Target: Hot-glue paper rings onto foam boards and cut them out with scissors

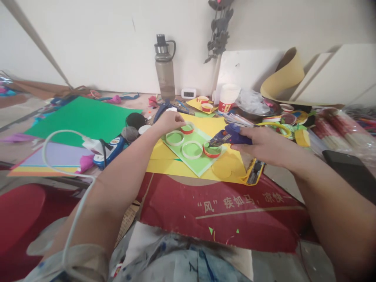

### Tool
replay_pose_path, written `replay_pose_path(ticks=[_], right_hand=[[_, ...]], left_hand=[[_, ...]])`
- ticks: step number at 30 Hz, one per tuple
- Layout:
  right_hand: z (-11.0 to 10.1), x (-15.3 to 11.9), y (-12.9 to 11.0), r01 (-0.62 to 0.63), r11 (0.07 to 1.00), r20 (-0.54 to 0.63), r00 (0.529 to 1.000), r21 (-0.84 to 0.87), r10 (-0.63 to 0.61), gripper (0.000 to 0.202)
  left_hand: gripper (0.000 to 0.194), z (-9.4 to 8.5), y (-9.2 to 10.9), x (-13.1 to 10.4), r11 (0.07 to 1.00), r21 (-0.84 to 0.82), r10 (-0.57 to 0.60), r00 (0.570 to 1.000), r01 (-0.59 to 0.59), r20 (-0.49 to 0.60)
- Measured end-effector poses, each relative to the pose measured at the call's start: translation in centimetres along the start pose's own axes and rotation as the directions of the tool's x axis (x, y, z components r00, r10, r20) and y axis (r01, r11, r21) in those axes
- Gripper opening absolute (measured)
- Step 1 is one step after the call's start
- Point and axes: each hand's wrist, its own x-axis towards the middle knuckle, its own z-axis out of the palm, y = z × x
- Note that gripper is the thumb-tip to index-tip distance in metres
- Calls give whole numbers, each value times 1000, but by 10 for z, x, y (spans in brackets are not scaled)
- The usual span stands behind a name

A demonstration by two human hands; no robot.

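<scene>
My right hand [261, 141] is wrapped around a blue hot glue gun [232, 135]. Its nozzle points left, over a red-and-white paper ring [212, 154] at the right corner of a light green square board [197, 165]. Two white rings, one in the middle [192, 157] and one at the left [175, 144], lie on the same board. At its far corner sits another red-edged ring [187, 133]. My left hand [169, 122] is beside that far ring with its fingers curled together; whatever is between the fingertips is hidden.
Yellow paper [164, 164] lies under the board, on red cardboard [223, 219]. A yellow-handled cutter [254, 172] is at the right. Behind stand a bottle [165, 74] and paper cups [229, 98]. Left are green paper [82, 121] and a blue power strip [108, 153] with a white cable.
</scene>
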Motion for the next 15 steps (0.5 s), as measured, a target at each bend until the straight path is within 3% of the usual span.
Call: replay_pose_path(ticks=[7, 15], right_hand=[[0, -1, 0, 30, 1000, -10, 999, -3, -30, 18], [0, -2, -2, 16, 1000, -10, 1000, -19, -16, 26]], left_hand=[[17, 11, 5, 3, 999, 33, -29, 999, 30, -20], [22, 13, 14, -1, 999, 13, 30, 1000, -30, 6]])
